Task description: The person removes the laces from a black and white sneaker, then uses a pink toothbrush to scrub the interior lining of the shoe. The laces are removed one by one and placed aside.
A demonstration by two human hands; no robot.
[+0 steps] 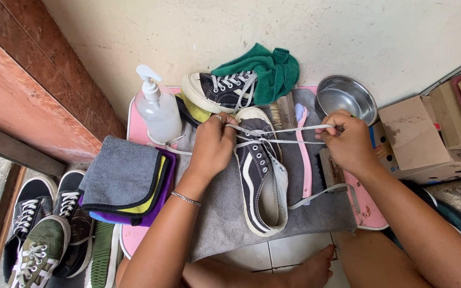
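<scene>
A black sneaker (260,176) with a white stripe lies at the centre of a grey towel (316,208), toe toward twelve o'clock. The left hand (213,145), at nine o'clock of the toe, pinches the white shoelace (294,129); the right hand (348,141), at three o'clock, grips its other end, pulling it taut. A pink brush (303,154) lies just beside the shoe. A steel bowl (346,97) sits at one o'clock.
</scene>
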